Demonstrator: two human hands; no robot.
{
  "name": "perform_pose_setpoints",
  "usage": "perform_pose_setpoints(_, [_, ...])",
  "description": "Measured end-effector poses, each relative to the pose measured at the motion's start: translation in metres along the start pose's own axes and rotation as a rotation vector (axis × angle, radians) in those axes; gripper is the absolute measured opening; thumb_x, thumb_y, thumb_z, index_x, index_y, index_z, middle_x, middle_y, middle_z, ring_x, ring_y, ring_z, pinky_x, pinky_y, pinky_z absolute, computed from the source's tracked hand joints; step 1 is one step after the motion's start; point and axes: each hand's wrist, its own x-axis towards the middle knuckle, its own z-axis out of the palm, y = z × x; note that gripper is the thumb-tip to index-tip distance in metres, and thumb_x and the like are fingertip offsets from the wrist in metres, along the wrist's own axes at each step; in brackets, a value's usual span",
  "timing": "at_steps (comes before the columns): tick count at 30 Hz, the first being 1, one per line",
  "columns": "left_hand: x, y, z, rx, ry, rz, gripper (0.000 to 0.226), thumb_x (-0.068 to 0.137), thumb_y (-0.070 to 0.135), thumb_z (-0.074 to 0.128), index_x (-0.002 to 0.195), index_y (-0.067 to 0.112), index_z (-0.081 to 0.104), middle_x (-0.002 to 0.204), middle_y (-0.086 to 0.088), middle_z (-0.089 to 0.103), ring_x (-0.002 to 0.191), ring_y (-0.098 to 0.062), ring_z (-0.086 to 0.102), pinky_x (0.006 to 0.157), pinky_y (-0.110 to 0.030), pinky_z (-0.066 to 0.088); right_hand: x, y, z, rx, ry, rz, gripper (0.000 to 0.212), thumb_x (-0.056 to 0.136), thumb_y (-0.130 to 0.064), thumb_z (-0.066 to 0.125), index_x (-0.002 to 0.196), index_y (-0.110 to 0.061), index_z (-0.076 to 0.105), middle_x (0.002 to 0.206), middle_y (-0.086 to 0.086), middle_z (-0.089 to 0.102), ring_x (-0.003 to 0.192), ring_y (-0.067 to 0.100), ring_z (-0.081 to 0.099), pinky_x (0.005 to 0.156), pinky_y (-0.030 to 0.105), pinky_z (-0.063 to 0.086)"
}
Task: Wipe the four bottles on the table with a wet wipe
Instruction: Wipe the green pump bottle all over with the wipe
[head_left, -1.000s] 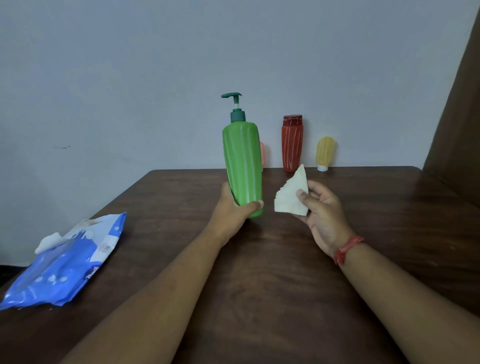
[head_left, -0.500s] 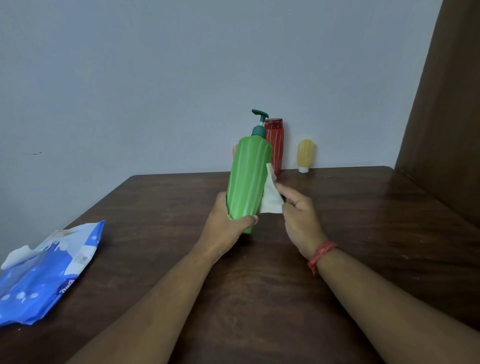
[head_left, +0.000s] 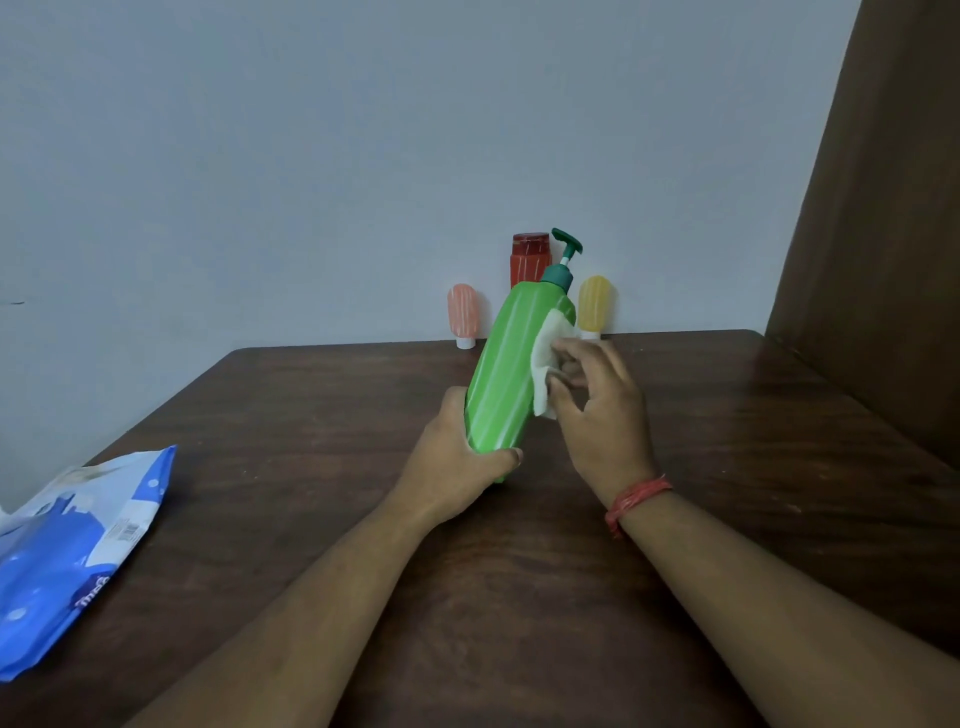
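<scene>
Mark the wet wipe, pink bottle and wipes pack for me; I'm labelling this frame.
wet wipe (head_left: 545, 349): head view, on its upper fold against the green bottle.
pink bottle (head_left: 462, 310): head view, mid-body.
wipes pack (head_left: 62, 566): head view, blue front.

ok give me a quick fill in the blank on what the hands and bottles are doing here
1. The left hand grips the base of the ____ pump bottle.
2. The right hand presses a white ____ against it.
3. The red bottle stands at the table's ____ edge.

Missing words: green; wipe; far
</scene>
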Motion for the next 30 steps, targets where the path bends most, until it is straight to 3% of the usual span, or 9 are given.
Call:
perform_pose_setpoints(4, [0.000,0.000,-0.001,-0.005,0.010,-0.018,0.063,0.079,0.030,0.081,0.126,0.029,0.040,0.108,0.004,0.057,0.092,-0.011,0.059,0.064,-0.023,0.044,-0.007,-0.002,0.005,-0.059,-0.066,-0.112,0.028,0.091,-0.005,0.065,0.118,-0.012,0.066,0.114,0.000,0.061,0.101,0.014,0.060,0.086,0.028,0.054])
perform_pose_setpoints(9, [-0.001,0.002,-0.001,0.057,-0.041,0.024,0.061,0.077,0.031,0.082,0.123,0.030,0.041,0.105,0.007,0.056,0.090,-0.010,0.058,0.063,-0.024,0.042,0.009,0.010,-0.007,-0.047,0.113,-0.003,0.038,0.094,-0.003,0.059,0.130,-0.010,0.060,0.126,0.001,0.055,0.112,0.013,0.056,0.097,0.030,0.050])
perform_pose_setpoints(14, [-0.001,0.005,-0.002,0.071,-0.026,0.032,0.062,0.078,0.030,0.082,0.123,0.032,0.040,0.104,0.007,0.057,0.088,-0.009,0.058,0.062,-0.022,0.041,0.003,0.007,-0.005,-0.141,0.036,-0.130,0.035,0.093,-0.005,0.058,0.128,-0.010,0.063,0.129,0.005,0.055,0.122,0.018,0.048,0.101,0.040,0.048])
perform_pose_setpoints(20, [-0.003,0.008,0.000,0.143,-0.053,0.096,0.062,0.078,0.031,0.082,0.121,0.034,0.038,0.103,0.013,0.054,0.089,-0.007,0.057,0.062,-0.019,0.040,0.012,0.021,-0.012,-0.184,0.153,-0.071,0.048,0.094,0.000,0.051,0.141,-0.007,0.051,0.138,0.010,0.051,0.128,0.027,0.049,0.106,0.045,0.044])
perform_pose_setpoints(25, [-0.002,0.006,-0.001,0.147,-0.012,0.107,0.063,0.077,0.030,0.082,0.121,0.034,0.037,0.102,0.014,0.054,0.089,-0.006,0.057,0.062,-0.018,0.040,0.009,0.012,-0.012,-0.368,0.057,-0.249,0.050,0.087,0.005,0.060,0.135,-0.007,0.058,0.137,0.014,0.053,0.128,0.032,0.048,0.106,0.045,0.045])
perform_pose_setpoints(30, [-0.003,0.005,0.002,0.185,-0.040,0.144,0.063,0.077,0.032,0.082,0.122,0.034,0.038,0.101,0.010,0.055,0.087,-0.008,0.058,0.067,-0.028,0.049,0.013,0.021,-0.019,-0.188,0.184,-0.088,0.053,0.094,0.004,0.052,0.145,-0.010,0.047,0.143,0.009,0.045,0.133,0.019,0.044,0.110,0.034,0.042])
